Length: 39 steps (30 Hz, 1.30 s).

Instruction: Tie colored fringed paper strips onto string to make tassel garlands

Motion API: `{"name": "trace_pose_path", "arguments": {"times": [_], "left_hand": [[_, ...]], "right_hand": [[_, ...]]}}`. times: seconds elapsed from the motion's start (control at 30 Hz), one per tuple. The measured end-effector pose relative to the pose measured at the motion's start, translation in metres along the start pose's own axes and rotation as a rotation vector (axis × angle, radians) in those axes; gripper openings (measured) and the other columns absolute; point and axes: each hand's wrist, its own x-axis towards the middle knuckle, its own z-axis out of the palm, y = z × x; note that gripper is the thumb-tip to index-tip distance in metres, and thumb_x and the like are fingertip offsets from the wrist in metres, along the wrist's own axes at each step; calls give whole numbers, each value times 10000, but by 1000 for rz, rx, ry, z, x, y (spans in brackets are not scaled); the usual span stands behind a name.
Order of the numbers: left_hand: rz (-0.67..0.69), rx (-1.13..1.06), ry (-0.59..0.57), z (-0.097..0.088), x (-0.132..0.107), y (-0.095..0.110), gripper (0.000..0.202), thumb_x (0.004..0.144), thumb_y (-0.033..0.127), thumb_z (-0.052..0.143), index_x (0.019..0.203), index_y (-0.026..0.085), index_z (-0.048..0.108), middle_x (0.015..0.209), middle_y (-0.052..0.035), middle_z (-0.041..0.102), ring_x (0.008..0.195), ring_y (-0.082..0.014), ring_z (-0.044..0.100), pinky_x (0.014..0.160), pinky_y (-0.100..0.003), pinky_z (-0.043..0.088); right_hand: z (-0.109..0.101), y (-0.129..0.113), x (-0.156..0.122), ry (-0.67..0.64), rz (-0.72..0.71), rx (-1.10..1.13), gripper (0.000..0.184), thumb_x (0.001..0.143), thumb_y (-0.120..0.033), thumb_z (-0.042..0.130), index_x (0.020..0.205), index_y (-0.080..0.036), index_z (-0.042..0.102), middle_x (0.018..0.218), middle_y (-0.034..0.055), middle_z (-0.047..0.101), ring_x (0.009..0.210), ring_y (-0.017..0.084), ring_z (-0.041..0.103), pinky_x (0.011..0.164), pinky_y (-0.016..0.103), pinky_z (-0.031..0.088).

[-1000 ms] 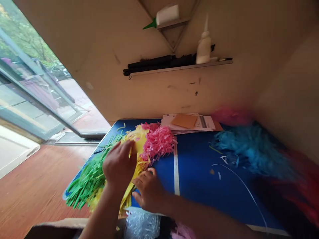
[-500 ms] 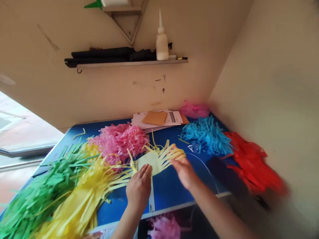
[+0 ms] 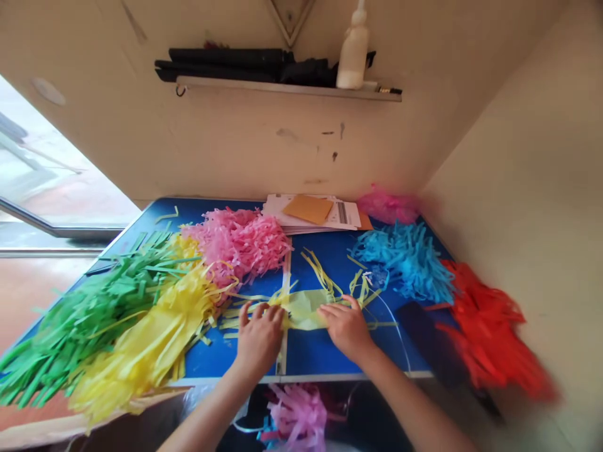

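A pale yellow sheet of thin paper (image 3: 306, 306) with fringed ends lies on the blue table (image 3: 325, 355) in front of me. My left hand (image 3: 261, 333) rests on its left fringe, palm down with the fingers spread. On its right side, my right hand (image 3: 347, 323) touches the paper with fingers stretched out and the thumb slightly raised. Loose strips splay out past both hands, some bent upward toward the back. Both hands partly cover the paper.
Left are heaps of green fringe (image 3: 108, 307), yellow fringe (image 3: 155, 339) and pink fringe (image 3: 240, 242). Right are blue fringe (image 3: 405, 257) and red fringe (image 3: 494, 326). Papers with an envelope (image 3: 308, 209) lie at the back. A bottle (image 3: 353, 53) stands on the wall shelf (image 3: 282, 89).
My right hand has come down from the raised right strips onto the paper. My left hand has shifted to the left fringe, fingers now spread. The view has tilted downward.
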Motion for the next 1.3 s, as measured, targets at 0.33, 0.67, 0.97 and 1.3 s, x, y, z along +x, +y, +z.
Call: {"name": "trace_pose_path", "arguments": {"times": [0.33,0.67,0.97,1.3], "left_hand": [[208,-163,120,-28,-9,13,335,841,311,596,1167,244,637,1207,-65,667,1129,-265,563,1028,-447,359],[159,-279,-88,15,19,-6,229,934,311,524,855,263,733,867,-17,760,855,-200,656,901,-425,340],[315,-280,-180,7,44,-10,227,885,372,583,780,219,712,739,-35,721,799,-212,643,824,-397,346],[249,-303,-283,12,51,-10,220,871,309,573,737,209,717,740,-43,722,813,-217,656,812,-367,371]], "right_hand": [[-6,-15,-3,-104,79,-76,215,824,-148,607,997,-232,705,1101,53,723,1033,225,625,950,409,304],[-27,14,-5,-112,125,78,98,849,-197,633,873,-268,695,936,-3,753,972,200,642,1003,426,235],[-29,6,18,-193,157,-2,116,848,-349,657,921,-273,706,1086,22,727,975,228,609,939,425,289],[-47,6,28,-125,158,-96,352,845,-441,647,1154,-273,667,1236,61,661,1113,280,555,994,450,259]]}}
